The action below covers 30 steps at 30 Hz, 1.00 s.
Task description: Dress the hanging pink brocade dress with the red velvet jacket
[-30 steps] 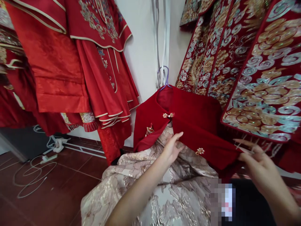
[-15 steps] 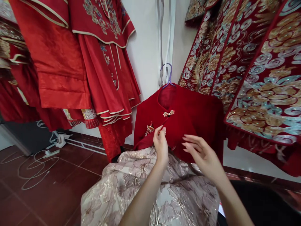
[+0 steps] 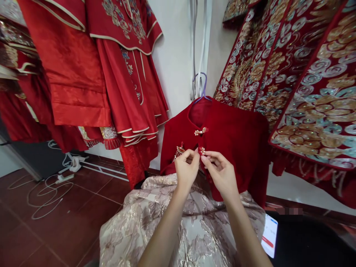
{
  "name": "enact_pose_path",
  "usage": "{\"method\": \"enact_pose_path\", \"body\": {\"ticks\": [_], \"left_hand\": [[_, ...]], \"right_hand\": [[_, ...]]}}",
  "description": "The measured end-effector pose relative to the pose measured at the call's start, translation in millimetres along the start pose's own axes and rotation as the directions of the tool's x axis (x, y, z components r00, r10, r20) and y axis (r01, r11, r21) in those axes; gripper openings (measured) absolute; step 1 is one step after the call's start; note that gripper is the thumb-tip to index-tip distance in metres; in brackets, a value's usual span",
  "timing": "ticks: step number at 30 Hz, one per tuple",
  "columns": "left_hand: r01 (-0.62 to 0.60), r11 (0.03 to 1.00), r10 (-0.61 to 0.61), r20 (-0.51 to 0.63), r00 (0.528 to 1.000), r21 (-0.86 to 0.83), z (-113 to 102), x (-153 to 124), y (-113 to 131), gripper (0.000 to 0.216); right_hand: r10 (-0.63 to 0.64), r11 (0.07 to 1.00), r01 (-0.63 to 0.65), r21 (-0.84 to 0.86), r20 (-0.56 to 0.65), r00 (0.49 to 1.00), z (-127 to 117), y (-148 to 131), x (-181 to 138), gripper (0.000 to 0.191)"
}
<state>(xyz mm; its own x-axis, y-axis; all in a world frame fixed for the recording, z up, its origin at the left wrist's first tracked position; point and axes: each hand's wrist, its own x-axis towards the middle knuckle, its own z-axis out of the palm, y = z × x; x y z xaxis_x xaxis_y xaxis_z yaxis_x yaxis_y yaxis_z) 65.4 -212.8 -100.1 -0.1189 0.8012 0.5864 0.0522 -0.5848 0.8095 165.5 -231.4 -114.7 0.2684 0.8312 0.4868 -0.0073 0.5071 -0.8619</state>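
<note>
A dark red velvet jacket (image 3: 233, 137) hangs on a purple hanger (image 3: 202, 86) in front of me, over a pale gold brocade skirt (image 3: 194, 226). Its top pearl clasp (image 3: 200, 131) is fastened at the collar. Both hands meet at the second clasp (image 3: 202, 150) on the front opening. My left hand (image 3: 187, 170) pinches the left edge of the opening. My right hand (image 3: 221, 172) pinches the right edge with the clasp at its fingertips. A gold brooch (image 3: 179, 150) hangs on the jacket just left of my left hand.
Red satin robes (image 3: 91, 74) hang along the left wall. Heavily embroidered red and gold garments (image 3: 300, 81) hang on the right. White cables and a power strip (image 3: 59, 178) lie on the dark red tile floor. A phone (image 3: 269, 235) shows at lower right.
The jacket's right front, held out wide a second ago, is now drawn shut. My right hand has come in from the right and both hands now pinch together at the second clasp.
</note>
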Motion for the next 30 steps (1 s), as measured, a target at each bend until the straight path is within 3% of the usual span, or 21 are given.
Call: {"method": "enact_pose_path", "body": {"ticks": [4, 6, 9, 11, 13, 17, 21, 30], "left_hand": [[-0.192, 0.957, 0.2, -0.017, 0.98, 0.218, -5.7, -1.3, 1.5, 0.016], [-0.215, 0.938, 0.231, -0.027, 0.973, 0.272, -11.5, 11.5, -6.0, 0.011], [-0.104, 0.963, 0.155, -0.196, 0.968, 0.248, -16.7, 43.4, -29.6, 0.012], [-0.003, 0.97, 0.093, -0.357, 0.93, 0.243, -14.2, 61.3, -50.5, 0.013], [0.056, 0.969, 0.05, -0.416, 0.908, 0.239, -7.0, 68.1, -72.2, 0.018], [0.142, 0.984, -0.098, -0.335, 0.937, 0.108, 7.8, 55.4, -107.9, 0.036], [0.185, 0.982, -0.19, -0.298, 0.935, -0.047, 7.1, 45.3, -121.6, 0.038], [0.168, 0.986, -0.167, -0.234, 0.958, -0.013, -0.3, 41.3, -124.2, 0.044]], "right_hand": [[-0.005, 1.0, 0.005, -0.007, -0.041, 0.999, -5.8, 6.6, 3.8, 0.027], [-0.023, 1.0, 0.023, -0.008, -0.049, 0.999, -9.2, 9.3, 5.9, 0.028], [-0.047, 0.999, 0.048, 0.005, -0.086, 0.995, -14.3, 9.8, 8.0, 0.027], [-0.035, 0.999, 0.036, 0.01, -0.098, 0.995, -17.7, 8.3, 8.6, 0.027], [-0.007, 1.0, 0.008, 0.013, -0.094, 0.996, -20.5, 6.5, 8.8, 0.026], [0.021, 0.999, -0.018, 0.038, -0.087, 0.996, -22.2, 4.8, 8.7, 0.027], [0.046, 0.997, -0.039, 0.059, -0.105, 0.993, -20.4, 6.0, 8.7, 0.029], [0.112, 0.987, -0.106, 0.119, -0.042, 0.993, -16.8, 12.3, 8.5, 0.035]]}}
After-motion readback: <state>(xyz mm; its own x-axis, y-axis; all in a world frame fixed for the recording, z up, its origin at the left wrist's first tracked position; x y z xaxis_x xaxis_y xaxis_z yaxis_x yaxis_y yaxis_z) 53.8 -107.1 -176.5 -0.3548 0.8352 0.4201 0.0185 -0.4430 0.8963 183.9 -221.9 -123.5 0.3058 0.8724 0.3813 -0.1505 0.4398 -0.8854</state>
